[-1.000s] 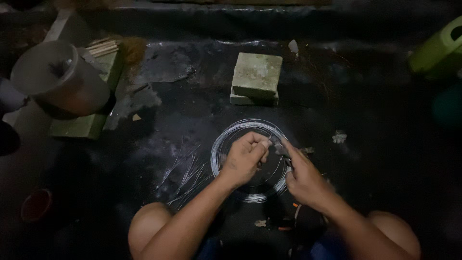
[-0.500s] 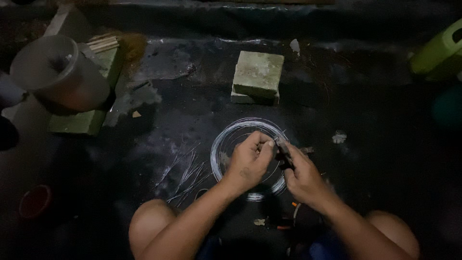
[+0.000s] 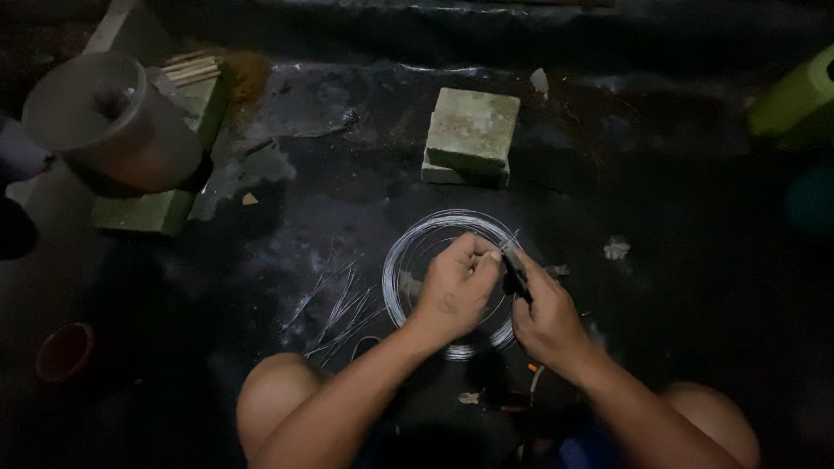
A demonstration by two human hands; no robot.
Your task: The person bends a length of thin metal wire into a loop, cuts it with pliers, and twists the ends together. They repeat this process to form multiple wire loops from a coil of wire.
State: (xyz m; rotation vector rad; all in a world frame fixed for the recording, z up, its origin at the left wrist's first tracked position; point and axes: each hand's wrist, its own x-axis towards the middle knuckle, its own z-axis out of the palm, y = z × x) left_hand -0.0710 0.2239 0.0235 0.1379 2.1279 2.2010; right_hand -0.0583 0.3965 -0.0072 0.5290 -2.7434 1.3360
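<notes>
Since the earlier frames both hands have drawn closer together over the coil, and the dark tool now meets the left fingertips. Left hand (image 3: 456,291) has its fingers curled, tips pinching the thin silver wire end at the upper right of the round coil of shiny steel wire (image 3: 408,252). Right hand (image 3: 546,323) is wrapped tight around small dark pliers (image 3: 516,276), whose nose touches the wire just beside the left fingertips. The coil lies flat on the black plastic sheet floor (image 3: 678,217), partly hidden under both hands, its left arc showing.

A loose bunch of short cut wire pieces (image 3: 334,304) lies just left of the coil, apart from it. A pale green square stone block (image 3: 473,130) sits above the coil, near but not touching. Far left, a grey metal cylinder (image 3: 109,122) rests tilted on a green flat slab (image 3: 165,208), with thin wooden sticks (image 3: 191,65) behind it. A small red round cup (image 3: 61,352) sits at the lower left edge, and a lime-green plastic container (image 3: 795,100) is cut off by the right edge. Bare knees frame the bottom. Open floor runs right of the coil out to the container; the left side is more crowded.
</notes>
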